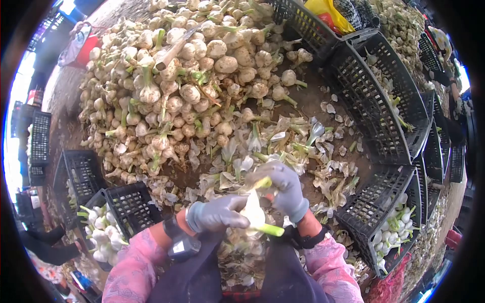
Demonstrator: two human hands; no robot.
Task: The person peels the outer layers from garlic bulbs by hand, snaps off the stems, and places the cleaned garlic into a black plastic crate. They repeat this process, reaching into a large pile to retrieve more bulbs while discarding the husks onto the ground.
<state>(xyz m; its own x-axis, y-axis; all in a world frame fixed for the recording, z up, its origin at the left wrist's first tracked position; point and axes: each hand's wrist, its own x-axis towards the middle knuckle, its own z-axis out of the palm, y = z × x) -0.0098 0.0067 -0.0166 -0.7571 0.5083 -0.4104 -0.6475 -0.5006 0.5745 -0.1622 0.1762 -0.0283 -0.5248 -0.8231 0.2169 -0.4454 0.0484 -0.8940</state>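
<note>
A white, peeled-looking garlic bulb [254, 211] with a green stem end pointing down to the right is held between the hands, above the lap. My left hand [218, 214], in a grey glove, is closed around the bulb's left side. At its upper right, my right hand [281, 188], also gloved, has its fingers pinched on a yellow-green strip of leaf [263, 183] at the top of the bulb. Beyond the hands, loose skins [242, 164] lie on the ground before a large heap of unpeeled garlic [202, 65].
Black crates [375, 194] stand at the right, one with white bulbs [395, 230]. At the lower left, another crate [132, 206] stands beside white bulbs [103, 232]. A red bucket [87, 50] is at the upper left. Part of a person's arm [444, 78] shows at the far right.
</note>
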